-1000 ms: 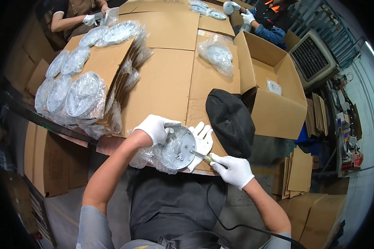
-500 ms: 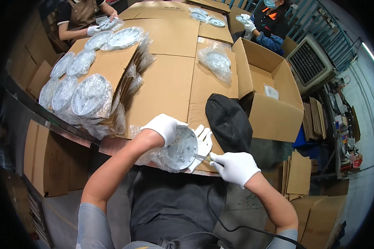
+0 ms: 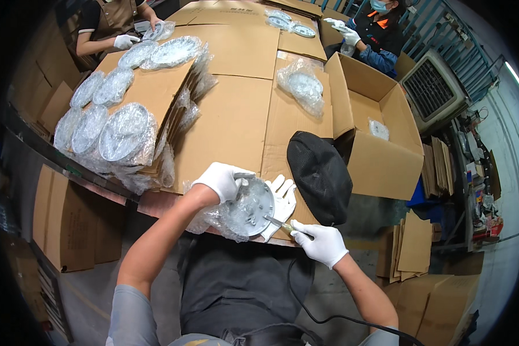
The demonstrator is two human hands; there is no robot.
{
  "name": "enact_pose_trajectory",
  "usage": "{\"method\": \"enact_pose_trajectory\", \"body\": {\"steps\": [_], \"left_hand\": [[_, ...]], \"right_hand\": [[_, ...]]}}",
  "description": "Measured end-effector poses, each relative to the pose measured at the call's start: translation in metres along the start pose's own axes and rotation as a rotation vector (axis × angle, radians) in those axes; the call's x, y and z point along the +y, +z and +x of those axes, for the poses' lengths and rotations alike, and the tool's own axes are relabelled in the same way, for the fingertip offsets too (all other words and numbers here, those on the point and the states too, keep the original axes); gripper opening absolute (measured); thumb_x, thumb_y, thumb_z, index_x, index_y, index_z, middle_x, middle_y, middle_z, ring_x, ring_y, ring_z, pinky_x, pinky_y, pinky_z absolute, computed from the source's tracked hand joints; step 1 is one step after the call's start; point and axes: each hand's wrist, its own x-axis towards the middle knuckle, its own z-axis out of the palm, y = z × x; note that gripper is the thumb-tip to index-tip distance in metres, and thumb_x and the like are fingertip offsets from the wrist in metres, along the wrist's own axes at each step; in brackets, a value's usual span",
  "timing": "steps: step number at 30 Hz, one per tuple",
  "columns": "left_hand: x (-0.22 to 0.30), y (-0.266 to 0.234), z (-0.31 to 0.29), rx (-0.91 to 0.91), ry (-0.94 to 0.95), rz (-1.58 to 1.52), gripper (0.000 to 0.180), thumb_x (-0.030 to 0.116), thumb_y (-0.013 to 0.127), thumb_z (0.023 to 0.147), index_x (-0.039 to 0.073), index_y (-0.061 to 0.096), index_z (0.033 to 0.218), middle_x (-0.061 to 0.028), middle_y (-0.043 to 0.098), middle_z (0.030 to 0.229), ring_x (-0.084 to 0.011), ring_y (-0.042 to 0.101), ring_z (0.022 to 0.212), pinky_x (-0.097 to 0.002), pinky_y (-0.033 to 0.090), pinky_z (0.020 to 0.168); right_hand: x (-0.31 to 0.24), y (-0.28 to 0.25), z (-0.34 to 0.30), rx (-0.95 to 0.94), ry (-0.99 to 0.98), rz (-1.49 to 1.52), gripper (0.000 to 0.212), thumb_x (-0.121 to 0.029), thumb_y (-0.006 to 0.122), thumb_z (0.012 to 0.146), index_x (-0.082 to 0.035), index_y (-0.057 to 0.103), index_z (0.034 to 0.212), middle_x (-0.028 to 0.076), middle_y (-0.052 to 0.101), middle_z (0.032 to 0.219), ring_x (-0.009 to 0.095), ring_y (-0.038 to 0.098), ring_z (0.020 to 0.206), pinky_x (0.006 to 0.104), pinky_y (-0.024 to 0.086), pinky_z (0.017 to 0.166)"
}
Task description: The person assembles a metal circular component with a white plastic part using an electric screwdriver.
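Observation:
A round grey disc [image 3: 262, 206] with small holes lies partly in clear bubble wrap [image 3: 222, 220] at the near edge of the cardboard-covered table. My gloved left hand [image 3: 224, 180] is closed on its upper left rim. In my gloved right hand [image 3: 320, 242] is a small knife-like tool [image 3: 284, 225] with a thin metal blade and a pale handle. Its tip touches or nearly touches the disc's right edge; contact is hard to judge. An unworn white glove [image 3: 284, 198] lies partly under the disc.
A black mesh-covered object [image 3: 319, 176] sits right of the glove. Beyond it stands an open carton [image 3: 386, 158] with one wrapped piece inside. Wrapped discs [image 3: 127, 131] cover a cardboard stack at left. Two co-workers handle discs across the table. A black cable [image 3: 334, 316] runs beside my lap.
My right hand has shifted slightly left and down, and more of the tool's handle shows. My left hand has moved slightly left along the disc's rim. Both co-workers' hands have moved.

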Motion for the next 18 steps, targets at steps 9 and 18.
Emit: {"method": "enact_pose_trajectory", "body": {"steps": [9,18], "left_hand": [[-0.020,0.105,-0.073,0.840,0.009,-0.429,0.048,0.009,0.056,0.089,-0.004,0.051,0.135,-0.0239,0.066,0.118,-0.0264,0.065,0.112,-0.0321,0.049,0.096],[0.001,0.024,-0.055,0.362,0.009,-0.029,0.037,0.006,0.059,0.084,0.010,0.067,0.120,-0.0206,0.069,0.104,-0.0311,0.070,0.092,-0.0352,0.055,0.083]], "right_hand": [[-0.009,0.027,-0.016,0.136,0.132,0.212,0.028,-0.029,0.069,0.090,-0.012,0.072,0.112,0.011,0.072,0.097,0.024,0.071,0.081,0.0313,0.056,0.072],[-0.027,-0.035,-0.019,0.070,-0.004,-0.151,0.031,-0.035,0.065,0.089,-0.022,0.069,0.116,0.004,0.068,0.076,0.023,0.067,0.066,0.0334,0.053,0.058]]}}
